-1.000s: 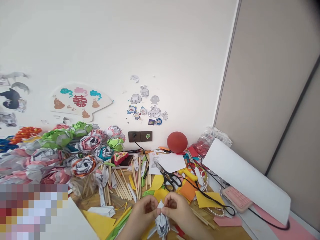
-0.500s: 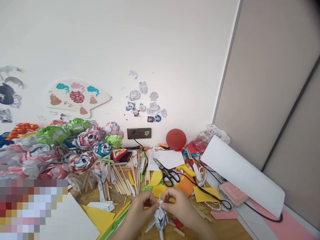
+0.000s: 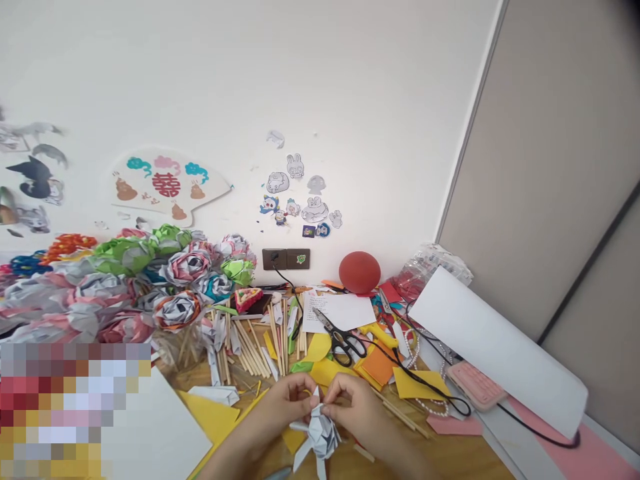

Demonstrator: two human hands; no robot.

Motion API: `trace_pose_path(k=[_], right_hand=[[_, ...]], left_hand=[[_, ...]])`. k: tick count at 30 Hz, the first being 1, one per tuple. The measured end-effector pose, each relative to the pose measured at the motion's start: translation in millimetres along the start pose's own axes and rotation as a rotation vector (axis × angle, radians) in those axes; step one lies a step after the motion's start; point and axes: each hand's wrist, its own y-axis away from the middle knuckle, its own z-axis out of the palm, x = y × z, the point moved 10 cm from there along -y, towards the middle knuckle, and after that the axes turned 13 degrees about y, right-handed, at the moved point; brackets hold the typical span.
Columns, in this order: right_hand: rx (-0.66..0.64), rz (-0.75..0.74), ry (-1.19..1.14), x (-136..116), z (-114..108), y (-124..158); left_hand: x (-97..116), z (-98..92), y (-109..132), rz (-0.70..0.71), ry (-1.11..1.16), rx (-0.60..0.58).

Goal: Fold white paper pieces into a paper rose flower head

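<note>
Both my hands meet low in the middle of the view over a wooden table (image 3: pixel 450 460). My left hand (image 3: pixel 287 408) and my right hand (image 3: pixel 353 408) pinch the top of a folded grey-and-white paper flower (image 3: pixel 320 435) between their fingertips. The flower's loose paper points hang down below my fingers. Yellow paper sheets (image 3: pixel 210 417) lie just left of my left hand, and black scissors (image 3: pixel 340 339) lie beyond my hands.
A mass of finished paper flowers (image 3: pixel 150 287) on sticks fills the left. Wooden sticks (image 3: pixel 250 347) are strewn at centre. A red ball (image 3: pixel 359 272), a white sheet (image 3: pixel 495 347), a pink device (image 3: pixel 475 385) with a black cable, and coloured paper scraps lie to the right.
My hands and the paper flower stay together, with small shifts of the fingers at its top. The view has swung slightly, so everything sits a little further right and higher.
</note>
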Motion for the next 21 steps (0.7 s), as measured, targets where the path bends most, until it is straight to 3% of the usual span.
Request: trace_pose_path(k=[8, 15, 21], right_hand=[[-0.090, -0.120, 0.237, -28, -4, 7], [-0.111, -0.132, 0.231, -25, 4, 6], [-0.090, -0.246, 0.181, -34, 2, 7]], left_hand=[[-5, -1.6, -3, -0.002, -0.099, -0.002], [-8, -1.4, -2, -0.031, -0.111, -0.024], [-6, -5.2, -4, -0.018, -0.073, -0.026]])
